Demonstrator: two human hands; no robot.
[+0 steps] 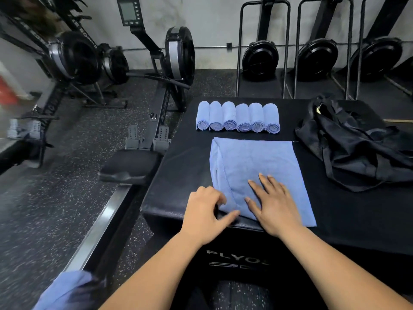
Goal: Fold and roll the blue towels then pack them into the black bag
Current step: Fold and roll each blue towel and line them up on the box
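A speckled black rubber floor runs back to a grey wall. Rowing machines stand on the left, and three more are stored upright along the wall on the right. In front sits a black plyo box. The black bag lies crumpled on its right side. A blue towel is spread flat at the middle of the box top, its left edge folded over and its near edge at the box's front rim. Beyond it, six rolled towels lie side by side in a row, touching. The right grip is wide, fingers spread flat on the spread towel. The left grip is narrow, curled fingers and thumb pinching that towel's near left corner. Another blue cloth shows blurred at bottom left.
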